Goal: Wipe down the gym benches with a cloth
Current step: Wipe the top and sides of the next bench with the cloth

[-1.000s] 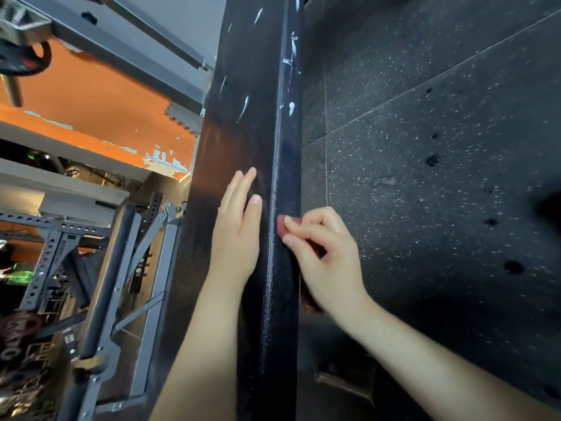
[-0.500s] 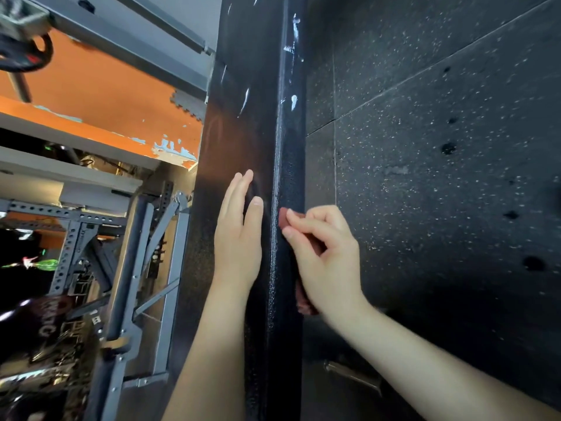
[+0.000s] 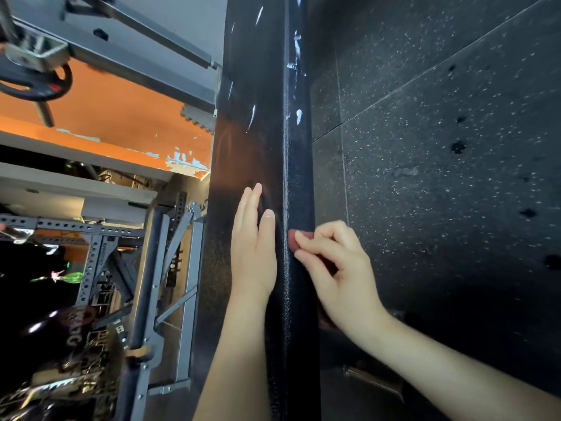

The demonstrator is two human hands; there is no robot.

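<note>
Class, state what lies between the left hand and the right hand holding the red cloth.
Head view: only the bench pad's corner seam separates the flat left hand from the right hand pinching the cloth.

A black padded gym bench (image 3: pixel 252 147), streaked white, bears a flat left hand (image 3: pixel 253 256) while a red cloth (image 3: pixel 292 239) presses its side edge

Left hand (image 3: pixel 253 256) lies flat, fingers straight; right hand (image 3: pixel 337 268) pinches a cloth (image 3: pixel 292 241).
</note>
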